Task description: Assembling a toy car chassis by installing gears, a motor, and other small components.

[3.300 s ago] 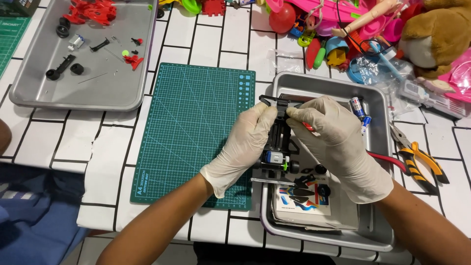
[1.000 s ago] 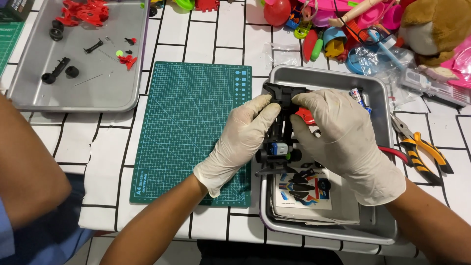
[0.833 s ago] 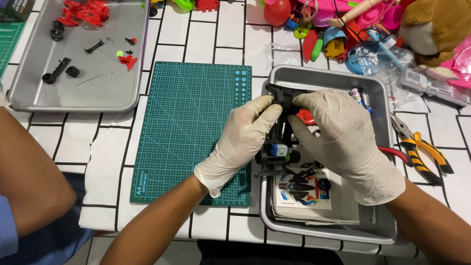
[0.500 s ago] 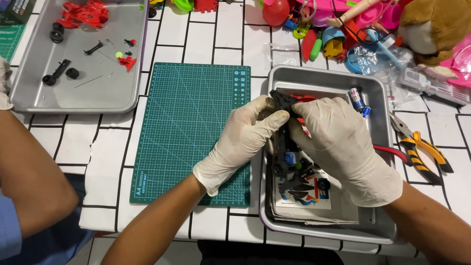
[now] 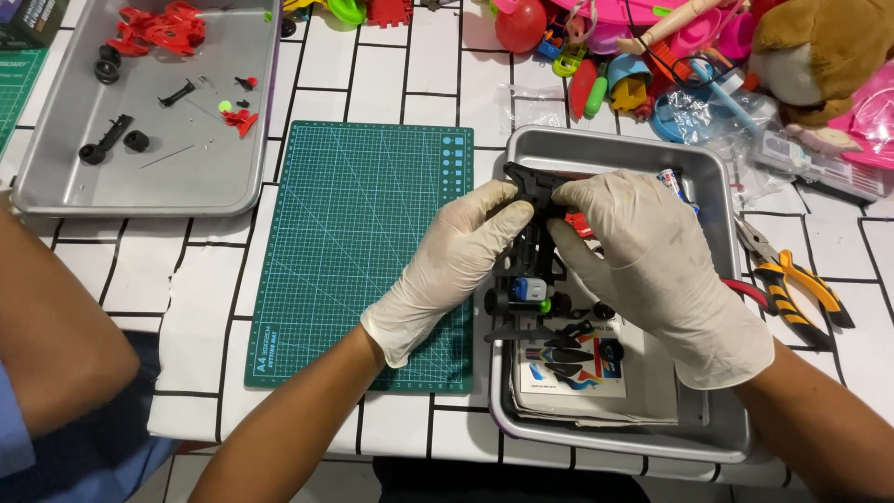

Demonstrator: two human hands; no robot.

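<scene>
Both gloved hands grasp the black toy car chassis (image 5: 533, 244) over the metal tray (image 5: 712, 186); left hand (image 5: 453, 253) pinches its top-left edge. Right hand (image 5: 643, 256) clenches the top-right; chassis hangs between both grips.

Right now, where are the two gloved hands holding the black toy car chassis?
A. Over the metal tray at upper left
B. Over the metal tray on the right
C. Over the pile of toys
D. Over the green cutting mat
B: the left hand and right hand grip the black chassis above the right metal tray, beside the green cutting mat.
</scene>
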